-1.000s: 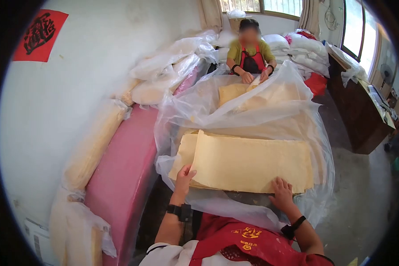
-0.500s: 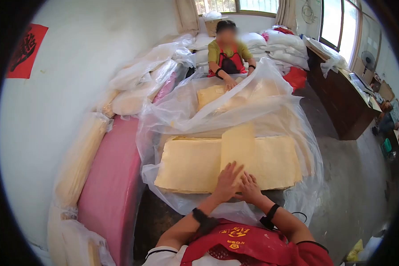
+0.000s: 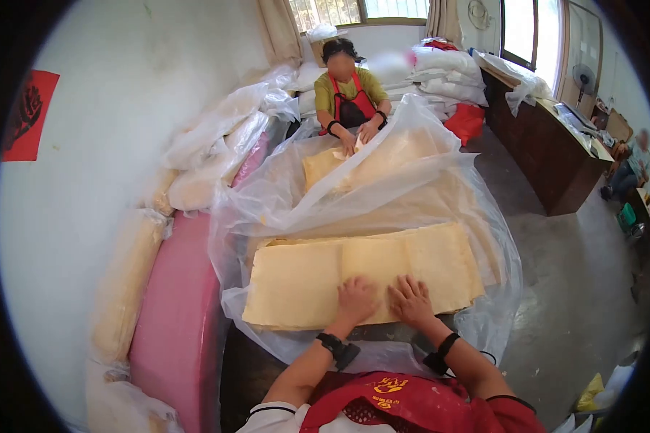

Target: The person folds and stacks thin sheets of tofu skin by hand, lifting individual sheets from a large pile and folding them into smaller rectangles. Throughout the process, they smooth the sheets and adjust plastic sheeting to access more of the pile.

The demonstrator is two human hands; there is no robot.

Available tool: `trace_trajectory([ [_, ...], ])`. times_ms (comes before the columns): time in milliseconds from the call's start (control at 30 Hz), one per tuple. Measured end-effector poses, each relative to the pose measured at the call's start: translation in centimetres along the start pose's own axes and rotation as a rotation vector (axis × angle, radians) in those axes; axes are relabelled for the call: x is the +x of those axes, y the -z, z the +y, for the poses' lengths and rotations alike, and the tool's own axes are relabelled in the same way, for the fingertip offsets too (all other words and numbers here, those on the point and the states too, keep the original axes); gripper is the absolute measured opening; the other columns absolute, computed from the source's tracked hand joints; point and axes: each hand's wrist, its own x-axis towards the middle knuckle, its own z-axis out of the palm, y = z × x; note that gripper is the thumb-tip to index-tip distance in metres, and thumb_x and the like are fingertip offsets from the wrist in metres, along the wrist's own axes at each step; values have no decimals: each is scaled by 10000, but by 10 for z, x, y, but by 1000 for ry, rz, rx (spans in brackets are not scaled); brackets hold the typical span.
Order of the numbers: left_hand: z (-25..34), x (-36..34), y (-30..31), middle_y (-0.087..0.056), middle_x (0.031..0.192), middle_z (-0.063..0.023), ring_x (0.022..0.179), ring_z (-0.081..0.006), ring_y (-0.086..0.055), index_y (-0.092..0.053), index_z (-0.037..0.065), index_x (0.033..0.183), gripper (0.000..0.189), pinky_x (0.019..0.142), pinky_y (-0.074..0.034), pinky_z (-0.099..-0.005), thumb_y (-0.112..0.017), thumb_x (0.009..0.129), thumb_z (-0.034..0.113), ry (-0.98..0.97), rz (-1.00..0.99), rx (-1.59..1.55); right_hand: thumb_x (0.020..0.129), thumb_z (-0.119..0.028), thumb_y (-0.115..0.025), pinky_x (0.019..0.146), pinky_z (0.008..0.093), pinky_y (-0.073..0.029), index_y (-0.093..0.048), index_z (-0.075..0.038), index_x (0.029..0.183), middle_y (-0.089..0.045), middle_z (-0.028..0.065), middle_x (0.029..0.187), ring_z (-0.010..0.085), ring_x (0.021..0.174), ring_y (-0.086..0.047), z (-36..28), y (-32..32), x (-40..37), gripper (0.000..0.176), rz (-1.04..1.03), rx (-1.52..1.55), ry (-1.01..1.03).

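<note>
A wide stack of thin, pale yellow sheets [image 3: 296,285] lies before me on clear plastic film. Near the middle of its top, a smaller sheet [image 3: 373,260] lies flat. My left hand [image 3: 358,299] rests on the front part of that sheet; it is slightly blurred, but its fingers look stretched out. Just to the right, my right hand [image 3: 412,302] lies palm down with fingers spread, touching the stack. Neither hand grips anything. The two hands are a little apart.
Clear plastic film [image 3: 325,198] spreads around and behind the stack. Across the table a co-worker [image 3: 352,101] handles more yellow sheets [image 3: 321,166]. A pink wrapped block [image 3: 177,317] stands on the left, a dark wooden counter [image 3: 538,162] on the right. White sacks [image 3: 451,72] are piled behind.
The sheet that stood raised in the middle now lies flat on the stack. My hands have moved apart. The co-worker's hands have come together, and the camera view has shifted slightly.
</note>
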Motion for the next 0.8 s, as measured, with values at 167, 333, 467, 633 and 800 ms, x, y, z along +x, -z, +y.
trace_trajectory([
  [167, -58, 31, -16, -444, 1381, -189, 1290, -382, -383, -561, 201, 1309, 566, 1012, -366, -542, -705, 771, 304, 88, 347, -3, 895, -428, -533, 1113, 536, -211, -498, -214, 1375, -377, 123, 1486, 324, 1388, -315, 2, -1, -3, 526, 39, -44, 35],
  [333, -69, 28, -17, -585, 1223, -171, 1144, -299, -542, -546, 50, 1289, 531, 961, -449, -399, -716, 791, 118, 184, 553, -819, 869, -403, -562, 1112, 529, -213, -518, -215, 1346, -397, 115, 1473, 324, 1376, -334, 7, 1, 1, 515, 1, -3, 16],
  [467, -70, -2, -23, -646, 1067, -92, 946, -167, -621, -556, -28, 1213, 359, 855, -502, -318, -646, 892, 105, 376, 92, -1672, 845, -355, -598, 1092, 535, -245, -528, -154, 1327, -411, 139, 1453, 325, 1365, -345, -1, 13, 2, 527, -3, 26, 16],
  [633, -41, 3, 3, -662, 991, -73, 854, -153, -638, -587, -21, 1130, 251, 762, -529, -296, -617, 917, 109, 393, 113, -1805, 795, -292, -693, 1002, 435, -406, -582, -44, 1224, -552, 195, 1274, 334, 1206, -519, -73, 56, -1, 507, -570, 165, 277],
  [800, -15, -2, 47, -663, 922, -70, 805, -153, -638, -612, -38, 1025, 202, 704, -531, -301, -610, 916, 132, 336, 303, -1797, 854, -306, -689, 991, 377, -430, -587, -16, 1209, -628, 149, 1172, 275, 1113, -586, -35, 21, -20, 470, -197, 762, -283],
])
